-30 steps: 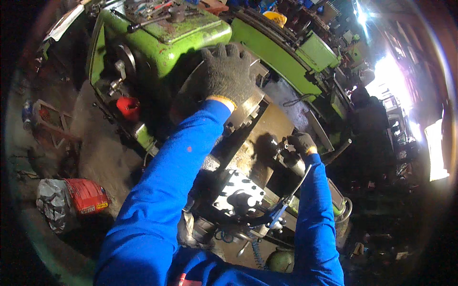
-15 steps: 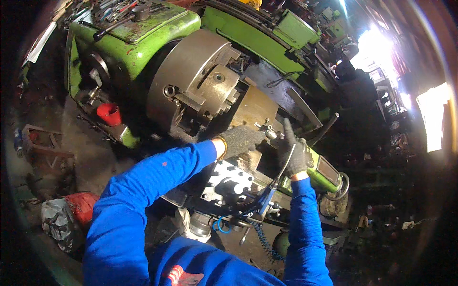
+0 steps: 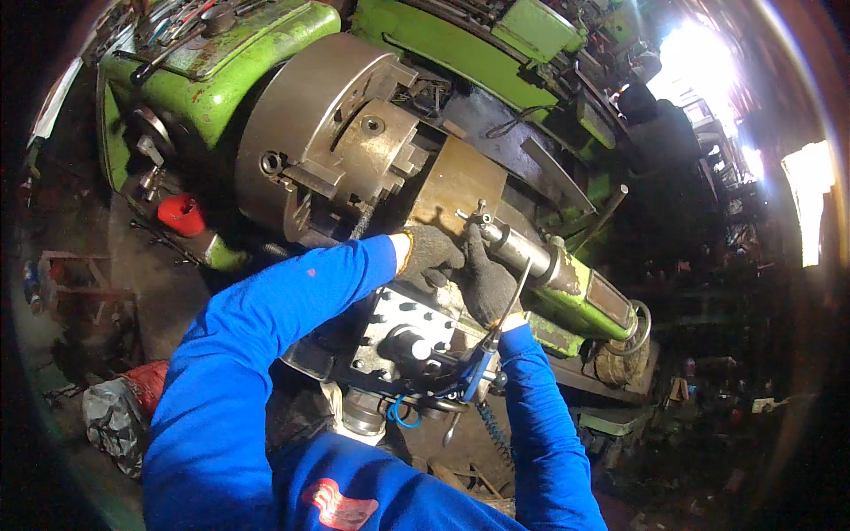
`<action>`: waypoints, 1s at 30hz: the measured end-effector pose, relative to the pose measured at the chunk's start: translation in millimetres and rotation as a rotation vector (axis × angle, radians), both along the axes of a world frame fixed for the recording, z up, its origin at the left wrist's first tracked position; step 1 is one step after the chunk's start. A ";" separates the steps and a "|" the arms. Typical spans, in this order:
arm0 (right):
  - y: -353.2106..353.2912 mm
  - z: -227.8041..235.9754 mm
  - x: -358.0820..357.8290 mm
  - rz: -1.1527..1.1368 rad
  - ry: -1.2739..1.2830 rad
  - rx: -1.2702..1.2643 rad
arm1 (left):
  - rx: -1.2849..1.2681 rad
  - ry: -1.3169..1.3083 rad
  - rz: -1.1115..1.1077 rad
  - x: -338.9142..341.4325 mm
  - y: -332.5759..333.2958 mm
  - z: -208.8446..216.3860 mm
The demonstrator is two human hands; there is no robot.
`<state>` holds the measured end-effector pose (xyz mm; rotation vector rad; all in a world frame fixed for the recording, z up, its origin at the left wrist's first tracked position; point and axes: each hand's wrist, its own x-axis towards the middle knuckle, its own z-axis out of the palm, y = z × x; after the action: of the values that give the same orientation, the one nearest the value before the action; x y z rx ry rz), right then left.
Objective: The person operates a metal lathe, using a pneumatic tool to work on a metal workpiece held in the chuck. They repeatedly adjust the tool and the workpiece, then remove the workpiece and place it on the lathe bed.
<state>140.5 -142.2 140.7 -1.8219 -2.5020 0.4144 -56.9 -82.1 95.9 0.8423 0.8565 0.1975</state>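
Note:
Both hands wear dark grey work gloves and are close together over a green lathe. My left hand (image 3: pixel 430 251) is in front of the brownish metal block (image 3: pixel 460 184), fingers curled; what they hold, if anything, is hidden. My right hand (image 3: pixel 491 285) is just right of it, index finger stretched up beside the small T-shaped metal piece (image 3: pixel 478 218) at the end of the tailstock quill (image 3: pixel 522 250). I see nothing held in it. The block sits against the jaws of the large lathe chuck (image 3: pixel 305 133). Below my hands is the bolted square tool post (image 3: pixel 403 332).
A blue-handled air gun (image 3: pixel 478 367) with a thin nozzle stands by my right wrist. The green tailstock (image 3: pixel 580 296) with its handwheel (image 3: pixel 636 332) is at right. A red cup (image 3: pixel 181 214) sits left of the chuck. Tools lie on the green headstock (image 3: pixel 221 84).
My right hand has moved left, off the tailstock quill and up beside my left hand, uncovering the quill. The left fingers have curled. The whole view has shifted slightly.

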 end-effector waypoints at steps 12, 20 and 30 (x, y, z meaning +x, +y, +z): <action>-9.5 -0.3 10.7 0.037 -0.048 -0.097 | 1.074 0.232 -0.511 5.2 7.1 -20.7; -8.5 -11.0 11.0 0.042 0.067 -0.131 | 0.606 0.227 -0.358 0.8 3.6 6.9; -20.8 8.5 19.7 -0.111 0.008 -0.144 | 1.281 0.233 -0.383 -6.3 7.7 -33.7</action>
<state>160.2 -162.9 149.1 -1.9933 -2.4094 0.6106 -63.1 -74.3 62.2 2.2377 0.7072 0.3140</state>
